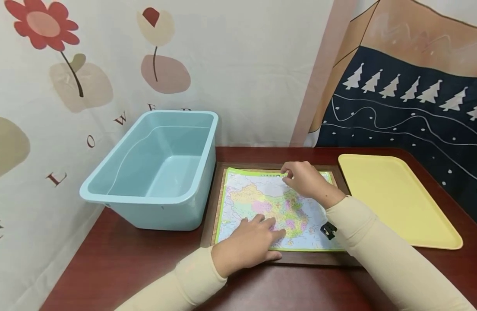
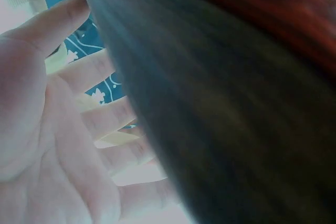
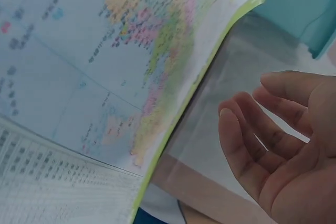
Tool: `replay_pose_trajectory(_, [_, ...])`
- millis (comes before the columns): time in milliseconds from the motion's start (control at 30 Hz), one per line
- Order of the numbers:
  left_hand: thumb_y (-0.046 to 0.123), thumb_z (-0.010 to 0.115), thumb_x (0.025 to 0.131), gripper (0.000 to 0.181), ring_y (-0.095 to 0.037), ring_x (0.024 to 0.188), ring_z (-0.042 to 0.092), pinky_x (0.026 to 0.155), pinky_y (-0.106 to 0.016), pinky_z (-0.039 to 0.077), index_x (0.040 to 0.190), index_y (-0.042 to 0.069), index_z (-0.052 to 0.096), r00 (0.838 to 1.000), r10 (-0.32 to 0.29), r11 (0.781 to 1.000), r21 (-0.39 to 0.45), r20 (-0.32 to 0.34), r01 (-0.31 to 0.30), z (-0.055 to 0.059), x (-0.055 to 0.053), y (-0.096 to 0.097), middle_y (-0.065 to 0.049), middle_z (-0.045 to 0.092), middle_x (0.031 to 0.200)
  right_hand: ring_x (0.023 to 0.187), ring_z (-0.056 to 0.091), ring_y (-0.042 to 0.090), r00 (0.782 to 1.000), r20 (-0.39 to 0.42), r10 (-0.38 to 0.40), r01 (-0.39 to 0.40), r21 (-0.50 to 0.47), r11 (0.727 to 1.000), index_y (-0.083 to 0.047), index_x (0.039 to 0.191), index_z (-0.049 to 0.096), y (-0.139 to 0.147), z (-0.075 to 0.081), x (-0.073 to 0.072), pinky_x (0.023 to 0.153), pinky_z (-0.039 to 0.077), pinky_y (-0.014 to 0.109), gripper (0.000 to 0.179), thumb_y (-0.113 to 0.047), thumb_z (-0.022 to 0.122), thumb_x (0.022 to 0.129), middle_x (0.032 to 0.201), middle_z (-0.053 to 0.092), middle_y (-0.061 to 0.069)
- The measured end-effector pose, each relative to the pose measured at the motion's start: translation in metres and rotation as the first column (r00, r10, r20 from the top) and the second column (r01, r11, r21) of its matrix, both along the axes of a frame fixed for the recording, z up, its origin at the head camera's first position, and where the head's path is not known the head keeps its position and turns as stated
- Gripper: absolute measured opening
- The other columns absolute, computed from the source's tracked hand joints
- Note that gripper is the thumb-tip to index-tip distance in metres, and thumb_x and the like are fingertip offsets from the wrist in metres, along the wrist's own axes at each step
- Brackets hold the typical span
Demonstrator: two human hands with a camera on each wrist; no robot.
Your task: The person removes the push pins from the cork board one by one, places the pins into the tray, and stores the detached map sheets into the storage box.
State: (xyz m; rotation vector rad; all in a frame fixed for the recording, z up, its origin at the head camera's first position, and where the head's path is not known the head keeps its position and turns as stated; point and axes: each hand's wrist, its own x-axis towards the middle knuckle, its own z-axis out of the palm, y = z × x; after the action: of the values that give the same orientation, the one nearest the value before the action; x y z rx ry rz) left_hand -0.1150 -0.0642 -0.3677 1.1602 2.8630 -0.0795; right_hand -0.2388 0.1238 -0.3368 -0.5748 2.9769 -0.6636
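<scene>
Left hand (image 1: 249, 242): fingers spread over lower edge of map (image 1: 271, 205), gripping nothing. Right hand (image 1: 306, 179): hovers near top edge, fingers loosely bent, empty. Map on brown-framed board (image 1: 312, 258), desk (image 1: 106, 255); blue tub (image 1: 164, 216) left, yellow tray (image 1: 397, 198) right, partly behind right sleeve (image 1: 393, 255).

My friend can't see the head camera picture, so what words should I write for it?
A colourful map lies on a brown-framed board, with a person's left hand spread over the map's lower edge and right hand loosely bent near its top edge. A blue tub stands to the left and a yellow tray lies to the right.
</scene>
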Motion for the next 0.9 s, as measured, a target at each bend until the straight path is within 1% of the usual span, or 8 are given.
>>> replay_pose_trajectory(100, [0.057,0.061,0.093,0.049,-0.025,0.121,0.057,0.082,-0.049,0.056,0.136,0.034,0.061,1.0,0.006,1.0,0.011,0.022,-0.006,-0.002,0.0,0.002,0.001,0.06,0.135,0.083,0.065,0.023,0.999,0.04,-0.006,0.007,-0.008,1.0,-0.003,0.118,0.069,0.001,-0.006,-0.007,0.072,0.057,0.035,0.024,-0.01,0.067,0.095,0.1,0.07,0.015])
replay_pose_trajectory(200, [0.057,0.061,0.092,0.049,-0.026,0.122,0.057,0.082,-0.051,0.056,0.135,0.034,0.061,0.999,0.015,1.0,0.018,0.029,-0.016,-0.002,0.0,0.003,0.001,0.061,0.134,0.088,0.064,0.025,0.997,0.072,-0.012,0.014,-0.032,0.999,-0.003,0.117,0.068,0.001,-0.01,-0.014,0.076,0.057,0.036,0.023,-0.01,0.065,0.095,0.103,0.069,0.015])
replay_pose_trajectory(400, [0.058,0.063,0.091,0.049,-0.025,0.12,0.058,0.081,-0.05,0.056,0.134,0.035,0.062,0.999,0.032,0.999,0.013,0.014,-0.032,-0.002,-0.001,0.003,0.002,0.062,0.131,0.096,0.063,0.027,0.989,0.145,-0.022,0.034,-0.08,0.996,-0.003,0.118,0.067,0.0,-0.012,-0.024,0.082,0.057,0.039,0.023,-0.012,0.063,0.097,0.109,0.068,0.015])
replay_pose_trajectory(533, [0.059,0.063,0.091,0.049,-0.025,0.119,0.059,0.08,-0.051,0.056,0.134,0.035,0.062,1.0,0.023,1.0,0.019,0.007,-0.023,-0.002,-0.002,0.003,0.002,0.062,0.13,0.089,0.061,0.025,0.983,0.179,-0.035,0.049,-0.077,0.996,-0.003,0.113,0.068,-0.001,-0.014,-0.028,0.075,0.056,0.034,0.018,-0.011,0.063,0.097,0.104,0.067,0.014])
replay_pose_trajectory(633, [0.059,0.063,0.091,0.049,-0.025,0.118,0.058,0.079,-0.05,0.055,0.133,0.035,0.063,1.0,0.023,1.0,0.017,-0.005,-0.023,-0.003,-0.002,0.003,0.002,0.062,0.129,0.079,0.058,0.023,0.982,0.187,-0.034,0.047,-0.063,0.997,-0.003,0.104,0.067,-0.002,-0.016,-0.033,0.067,0.051,0.029,0.011,-0.009,0.063,0.096,0.097,0.065,0.014])
replay_pose_trajectory(733, [0.06,0.063,0.09,0.048,-0.024,0.117,0.058,0.077,-0.048,0.055,0.132,0.036,0.063,1.0,0.025,1.0,0.014,-0.018,-0.025,-0.003,-0.002,0.002,0.003,0.062,0.129,0.074,0.055,0.021,0.98,0.198,-0.036,0.044,-0.033,0.999,-0.003,0.099,0.064,-0.004,-0.019,-0.039,0.062,0.047,0.028,0.005,-0.006,0.062,0.096,0.093,0.062,0.013])
replay_pose_trajectory(800, [0.06,0.063,0.09,0.048,-0.023,0.116,0.058,0.076,-0.047,0.055,0.131,0.036,0.063,0.999,0.025,1.0,0.014,-0.023,-0.025,-0.002,-0.002,0.001,0.003,0.062,0.129,0.069,0.053,0.019,0.973,0.227,-0.038,0.041,-0.008,0.999,-0.003,0.098,0.062,-0.004,-0.02,-0.042,0.06,0.045,0.028,0.004,-0.006,0.06,0.097,0.09,0.06,0.012])
replay_pose_trajectory(900, [0.059,0.063,0.09,0.048,-0.023,0.115,0.058,0.076,-0.047,0.055,0.131,0.035,0.063,0.999,0.022,1.0,0.017,-0.025,-0.022,-0.002,-0.002,0.001,0.002,0.062,0.128,0.062,0.05,0.017,0.956,0.291,-0.031,0.023,0.028,0.999,-0.005,0.1,0.057,-0.004,-0.022,-0.047,0.057,0.043,0.028,0.004,-0.008,0.055,0.1,0.086,0.056,0.011])
